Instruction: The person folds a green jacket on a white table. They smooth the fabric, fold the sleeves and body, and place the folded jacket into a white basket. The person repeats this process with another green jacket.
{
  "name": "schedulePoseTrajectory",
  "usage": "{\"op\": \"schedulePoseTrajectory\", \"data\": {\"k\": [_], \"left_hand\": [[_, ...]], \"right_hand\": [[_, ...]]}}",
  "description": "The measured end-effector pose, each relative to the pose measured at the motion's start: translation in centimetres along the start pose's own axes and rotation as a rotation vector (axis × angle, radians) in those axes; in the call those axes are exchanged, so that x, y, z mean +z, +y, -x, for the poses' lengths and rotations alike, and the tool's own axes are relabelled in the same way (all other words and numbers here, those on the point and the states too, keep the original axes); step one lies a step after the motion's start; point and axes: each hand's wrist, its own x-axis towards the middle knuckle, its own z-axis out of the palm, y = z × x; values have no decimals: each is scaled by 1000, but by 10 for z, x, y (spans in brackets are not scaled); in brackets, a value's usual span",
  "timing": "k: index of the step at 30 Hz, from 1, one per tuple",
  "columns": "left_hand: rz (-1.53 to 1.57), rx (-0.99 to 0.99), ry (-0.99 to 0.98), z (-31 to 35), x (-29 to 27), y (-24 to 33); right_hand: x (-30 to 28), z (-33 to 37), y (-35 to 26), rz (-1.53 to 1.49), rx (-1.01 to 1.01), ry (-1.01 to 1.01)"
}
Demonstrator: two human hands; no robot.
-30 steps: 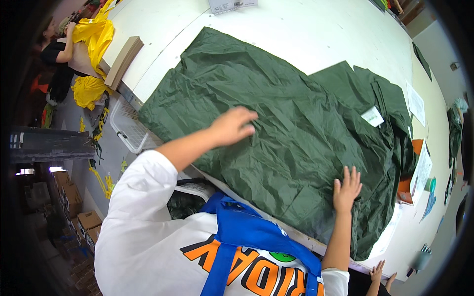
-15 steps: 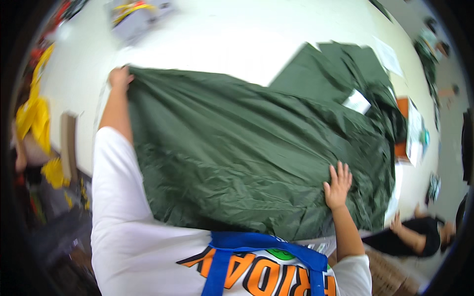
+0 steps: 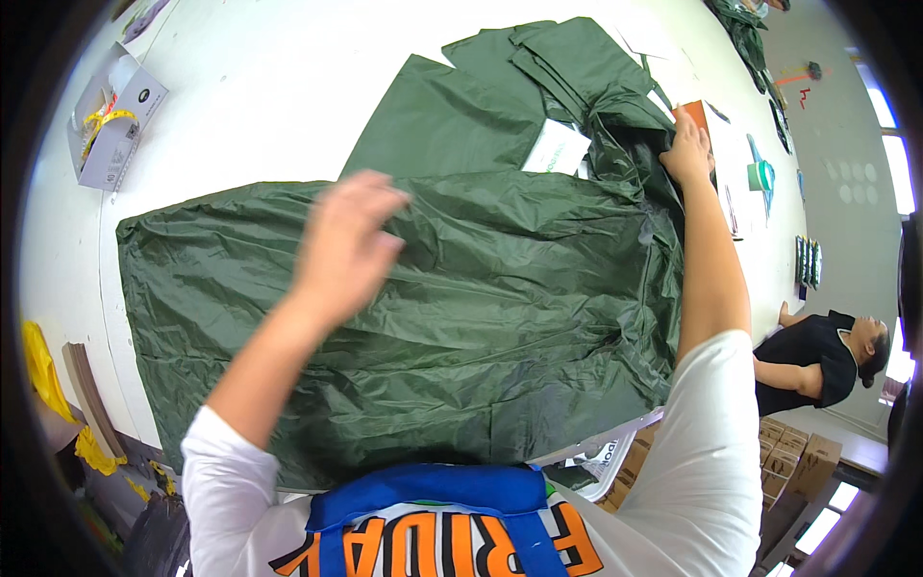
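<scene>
while the left hand (image 3: pixel 348 236) (blurred) splays over green fabric (image 3: pixel 481 298), whether the right hand (image 3: pixel 688 154) grips is unclear.

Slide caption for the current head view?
Left hand, blurred, over green fabric spread on a white table; right hand by its bunched end.

white shirt (image 3: pixel 639 539) | elbow-length sleeves (image 3: pixel 711 413) | blue apron (image 3: pixel 433 489), two straps (image 3: pixel 536 550) | black-edged orange lettering (image 3: pixel 458 541)

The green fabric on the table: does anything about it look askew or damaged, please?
No clear damage shows; the green fabric looks untidy, wrinkled and bunched toward its right end, with a white tag aslant.
</scene>
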Motion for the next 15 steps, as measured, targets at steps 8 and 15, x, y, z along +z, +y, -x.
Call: {"op": "schedulePoseTrajectory", "data": {"k": [8, 15], "left_hand": [[57, -53, -349, -60, 162, 108], [-63, -59, -341, -65, 169, 125]], "right_hand": [[-82, -39, 43, -221, -131, 279], [-237, 59, 189, 18, -345, 344]]}}
